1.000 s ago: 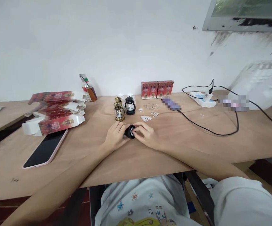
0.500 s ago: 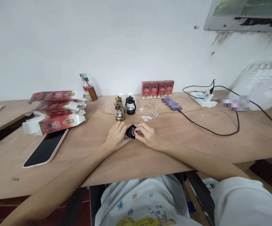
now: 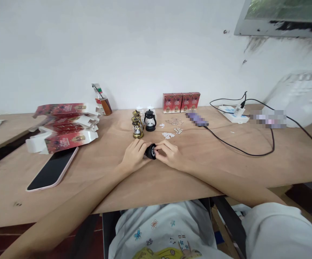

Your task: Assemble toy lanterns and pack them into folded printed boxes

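Note:
My left hand (image 3: 134, 155) and my right hand (image 3: 169, 154) meet at the middle of the wooden table (image 3: 226, 169), both closed around a small black lantern (image 3: 151, 151) lying on its side with its round base facing me. The right fingertips pinch at that base. Just behind stand two gold lanterns (image 3: 137, 126) and one black lantern (image 3: 150, 120), upright.
Flattened red cartons (image 3: 64, 127) are stacked at the left above a phone (image 3: 53, 169) lying face up. Red boxes (image 3: 180, 101) line the wall, small white pieces (image 3: 172, 131) lie scattered, and a black cable (image 3: 242, 151) runs to a power strip (image 3: 233, 111).
My hands and the small black lantern stay in place; only the right fingertips shift slightly on its base.

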